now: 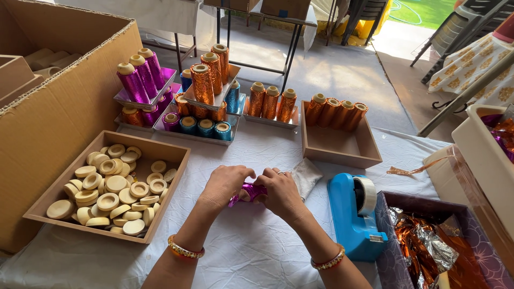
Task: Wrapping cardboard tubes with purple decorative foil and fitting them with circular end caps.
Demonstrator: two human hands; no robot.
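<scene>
Bright even daylight, sharp focus, soft shadows, overexposed far background

A white-clothed bench (257, 251) stands on a grey carpeted floor (342, 75); folding tables (278, 21) and stacked chairs (455, 29) sit behind, with daylight falling across green grass (423, 10) outside.

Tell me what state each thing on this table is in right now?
Left hand: gripping the purple foil piece.
Right hand: gripping it too.
Purple foil piece: held between both hands, above the cloth.
Tray of wooden discs: heaped full.
Small wooden box: mostly bare, orange spools leaning along its back.
Tape dispenser: roll loaded.
Foil box: open, crumpled orange foil inside.
Foil-wrapped spools: upright on stacked trays.
</scene>
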